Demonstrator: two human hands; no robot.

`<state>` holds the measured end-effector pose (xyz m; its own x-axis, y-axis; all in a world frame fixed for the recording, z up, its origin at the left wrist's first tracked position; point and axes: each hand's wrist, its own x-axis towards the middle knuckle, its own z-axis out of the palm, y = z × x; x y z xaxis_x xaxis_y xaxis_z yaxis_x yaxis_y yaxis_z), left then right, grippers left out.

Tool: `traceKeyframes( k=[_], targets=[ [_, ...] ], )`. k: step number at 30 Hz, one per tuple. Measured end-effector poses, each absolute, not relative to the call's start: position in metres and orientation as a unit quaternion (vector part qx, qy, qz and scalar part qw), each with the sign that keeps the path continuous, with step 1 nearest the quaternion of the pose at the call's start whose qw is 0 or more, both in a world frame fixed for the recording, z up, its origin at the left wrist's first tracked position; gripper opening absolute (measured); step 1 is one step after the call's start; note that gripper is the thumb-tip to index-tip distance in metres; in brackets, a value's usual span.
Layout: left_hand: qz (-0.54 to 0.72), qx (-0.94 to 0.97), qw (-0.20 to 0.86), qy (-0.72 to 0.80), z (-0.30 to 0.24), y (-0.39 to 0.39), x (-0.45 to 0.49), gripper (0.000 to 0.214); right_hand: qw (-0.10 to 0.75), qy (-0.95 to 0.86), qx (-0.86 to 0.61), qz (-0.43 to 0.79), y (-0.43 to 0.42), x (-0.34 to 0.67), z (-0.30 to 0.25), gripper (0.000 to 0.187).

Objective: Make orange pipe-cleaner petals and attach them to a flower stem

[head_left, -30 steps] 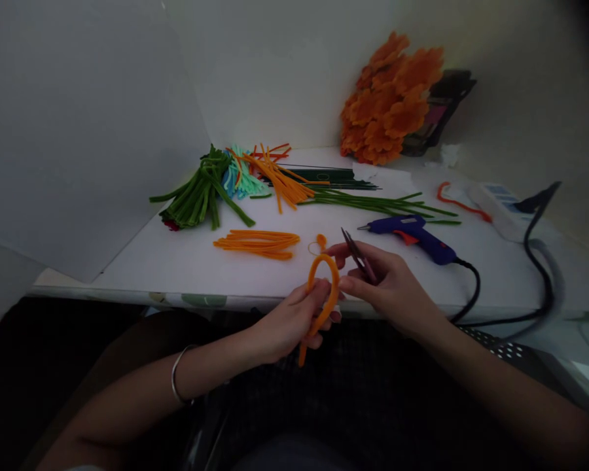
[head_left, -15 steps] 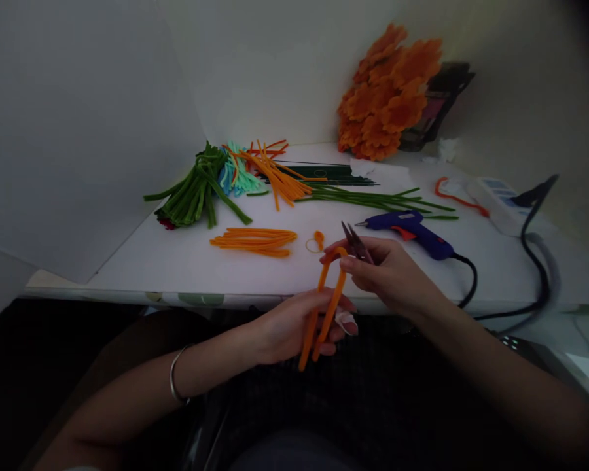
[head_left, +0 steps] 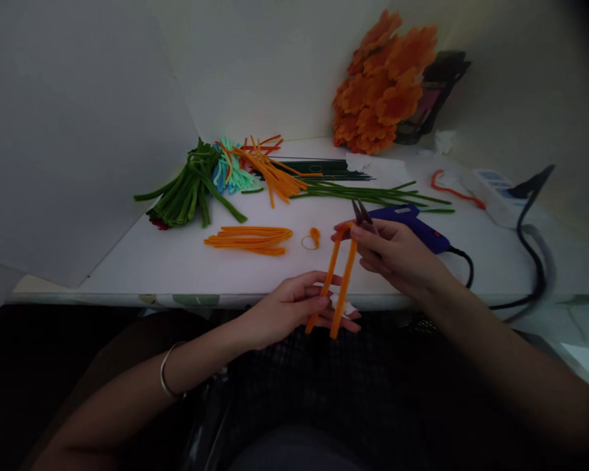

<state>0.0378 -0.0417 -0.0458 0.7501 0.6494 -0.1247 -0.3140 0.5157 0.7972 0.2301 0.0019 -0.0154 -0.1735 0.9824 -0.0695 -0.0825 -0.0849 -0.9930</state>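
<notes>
An orange pipe cleaner (head_left: 344,294), folded into a long narrow U, hangs from the pinched fingers of my right hand (head_left: 391,247) by its bend. The same hand also has pliers (head_left: 362,214) tucked in it, their jaws pointing up. My left hand (head_left: 287,310) is at the lower legs of the U, its thumb against the left leg and its fingers behind. A white wrapping or scrap (head_left: 342,305) shows at those fingers. On the table nearby lie a bundle of orange pipe cleaners (head_left: 250,239) and a small orange piece with a thin ring (head_left: 315,237).
Behind my right hand lies a blue glue gun (head_left: 429,235), its cord running right to a power strip (head_left: 493,196). Farther back are green pipe cleaners (head_left: 184,190), loose orange ones (head_left: 272,173), dark thin stems (head_left: 319,170) and orange flowers (head_left: 377,91).
Both hands have moved slightly up, and the right one now covers part of the glue gun. The folded pipe cleaner rose with them. My left thumb now lies over its left leg.
</notes>
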Motion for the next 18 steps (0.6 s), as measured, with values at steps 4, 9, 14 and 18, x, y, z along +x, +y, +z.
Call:
traceKeyframes(
  k=[4,9,14,18],
  targets=[
    [0.289,0.392,0.844,0.226,-0.045,-0.044,0.04,0.026,0.468,-0.481,-0.45,0.589,0.0,0.225,-0.017,0.021],
    [0.306,0.393,0.833,0.242,-0.045,-0.046,0.042,0.027,0.486,-0.447,-0.449,0.602,-0.001,0.219,-0.021,0.024],
    [0.319,0.395,0.827,0.239,-0.045,-0.046,0.044,0.03,0.497,-0.433,-0.437,0.613,0.0,0.218,-0.024,0.024],
    [0.324,0.372,0.832,0.253,-0.043,-0.048,0.046,0.029,0.5,-0.422,-0.431,0.622,0.001,0.217,-0.026,0.026]
  ],
)
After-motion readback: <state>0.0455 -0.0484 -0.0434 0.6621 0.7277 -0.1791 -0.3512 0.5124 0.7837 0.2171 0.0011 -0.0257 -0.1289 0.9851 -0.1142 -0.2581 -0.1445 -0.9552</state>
